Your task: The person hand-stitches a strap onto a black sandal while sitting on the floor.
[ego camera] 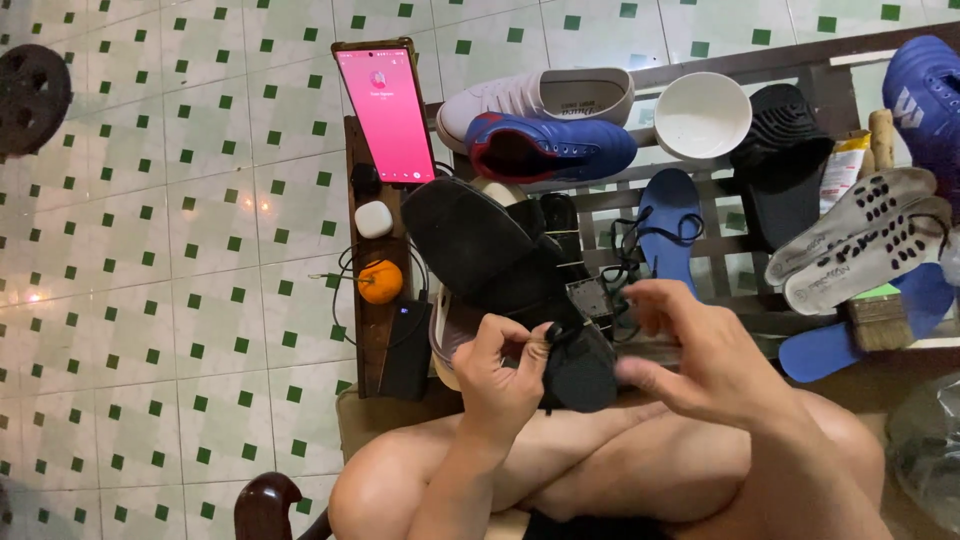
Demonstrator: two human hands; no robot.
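Observation:
A black shoe (480, 245) lies sole-up across my lap and the bench edge, heel end toward me. My left hand (500, 375) pinches a small black piece at the shoe's heel (578, 365). My right hand (690, 350) hovers just right of the heel, fingers curled and blurred; whether it holds anything is unclear. Black laces (630, 255) trail from the shoe over a blue insole (670, 225).
A phone with a pink screen (385, 110) leans on a wooden strip beside a white case (374, 219), an orange (380, 281) and a black power bank (408, 345). The bench carries a white shoe (545, 95), blue shoe (550, 148), white bowl (702, 115), brush (878, 318) and grey insoles (865, 235).

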